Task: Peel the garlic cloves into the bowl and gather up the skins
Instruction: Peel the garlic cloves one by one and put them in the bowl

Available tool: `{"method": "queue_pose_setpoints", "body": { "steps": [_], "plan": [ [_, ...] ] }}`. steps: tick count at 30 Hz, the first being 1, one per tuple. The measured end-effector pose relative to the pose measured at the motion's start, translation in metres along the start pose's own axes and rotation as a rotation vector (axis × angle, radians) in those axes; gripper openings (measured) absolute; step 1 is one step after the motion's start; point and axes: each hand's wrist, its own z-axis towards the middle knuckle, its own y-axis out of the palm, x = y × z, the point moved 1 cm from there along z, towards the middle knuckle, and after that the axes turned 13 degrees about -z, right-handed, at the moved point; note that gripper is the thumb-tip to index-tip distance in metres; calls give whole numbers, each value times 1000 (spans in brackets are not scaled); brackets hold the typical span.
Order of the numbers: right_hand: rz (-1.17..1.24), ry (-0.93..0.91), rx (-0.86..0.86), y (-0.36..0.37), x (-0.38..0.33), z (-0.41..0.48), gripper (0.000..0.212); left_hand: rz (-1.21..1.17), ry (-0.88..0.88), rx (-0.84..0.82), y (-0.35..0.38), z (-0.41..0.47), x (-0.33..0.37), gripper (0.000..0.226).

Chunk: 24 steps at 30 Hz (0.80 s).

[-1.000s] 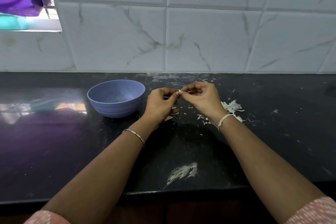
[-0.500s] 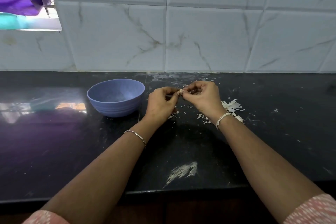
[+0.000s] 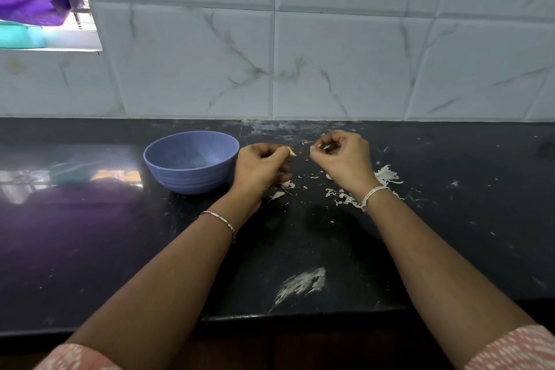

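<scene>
A white smear (image 3: 303,282) marks the dark surface (image 3: 120,249) near its front edge. Farther in, loose skins (image 3: 386,173) lie scattered under and to the right of the hands. The left hand (image 3: 261,168) pinches a pale sliver (image 3: 292,152) at its fingertips. The right hand (image 3: 342,159), a small gap away, curls its fingers round a garlic piece (image 3: 326,147). Which of the two is clove and which is skin cannot be told. Just left of the left hand stands a blue bowl (image 3: 192,177), its contents unclear. Marbled tiles (image 3: 345,63) rise behind.
</scene>
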Motion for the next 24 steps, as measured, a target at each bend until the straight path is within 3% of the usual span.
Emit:
{"method": "queue_pose_setpoints", "body": {
  "steps": [4, 6, 8, 10, 14, 24],
  "plan": [
    [-315, -110, -214, -7, 9, 2, 15, -105, -49, -28, 0, -1, 2, 9],
    [-344, -117, -223, -9, 6, 1, 12, -139, -69, -29, -1, -1, 3, 7],
    [-342, -115, -175, -10, 3, 0, 27, -149, -80, -34, -2, -1, 3, 7],
    [-260, -109, -138, -9, 1, -1, 35, -147, -85, -43, -1, -2, 3, 10],
    [78, -72, -221, -1, -8, -6, 17, -120, -91, -60, 0, -2, 2, 17],
    [140, 28, -196, 4, -6, -5, 8, -49, -67, -120, -1, -4, 1, 18]
  ]
}}
